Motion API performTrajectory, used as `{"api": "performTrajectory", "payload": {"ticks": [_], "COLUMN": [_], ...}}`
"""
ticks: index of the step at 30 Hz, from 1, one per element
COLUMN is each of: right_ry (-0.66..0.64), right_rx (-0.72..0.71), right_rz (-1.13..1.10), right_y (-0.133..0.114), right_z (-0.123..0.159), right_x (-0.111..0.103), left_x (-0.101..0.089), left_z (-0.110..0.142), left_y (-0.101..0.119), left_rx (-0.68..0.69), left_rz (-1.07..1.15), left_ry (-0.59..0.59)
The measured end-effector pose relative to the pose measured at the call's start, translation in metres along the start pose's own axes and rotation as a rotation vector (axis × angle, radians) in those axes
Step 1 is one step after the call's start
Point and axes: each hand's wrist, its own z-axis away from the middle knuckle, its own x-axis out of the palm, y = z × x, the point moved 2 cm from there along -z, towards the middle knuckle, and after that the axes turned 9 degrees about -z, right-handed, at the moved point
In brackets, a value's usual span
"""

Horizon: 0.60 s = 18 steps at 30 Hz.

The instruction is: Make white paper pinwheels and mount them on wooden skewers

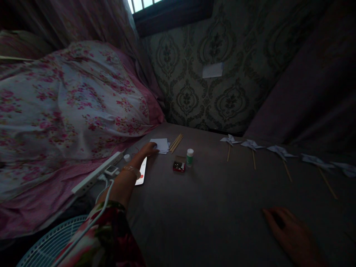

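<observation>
My left hand reaches to a stack of white paper squares, touching its left edge with finger and thumb apart. Just right of the stack lie several thin wooden sticks. A small red box with its flap up holds dark, shiny little pieces too small to name. Beside it stands a white-capped bottle with a green label. My right hand rests on the grey surface at the lower right, loosely curved, a gap between thumb and fingers, nothing visible in it. Nearest to it are several paper pinwheels on sticks.
Under my left forearm lies a lit phone. A white power strip with plugs and a white cable runs along the left. A blue fan grille is at lower left. Flowered bedding rises behind; a patterned wall closes the back.
</observation>
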Motion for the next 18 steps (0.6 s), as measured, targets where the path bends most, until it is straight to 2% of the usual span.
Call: {"api": "performTrajectory", "payload": {"ticks": [18], "right_ry": [0.001], "right_rx": [-0.042], "right_rz": [0.021], "right_y": [0.0], "right_z": [0.0003], "right_x": [-0.0001], "left_x": [-0.005], "left_z": [0.0076], "left_y": [0.0], "left_rx": [0.081], "left_rz": [0.011], "left_ry": [0.02]}}
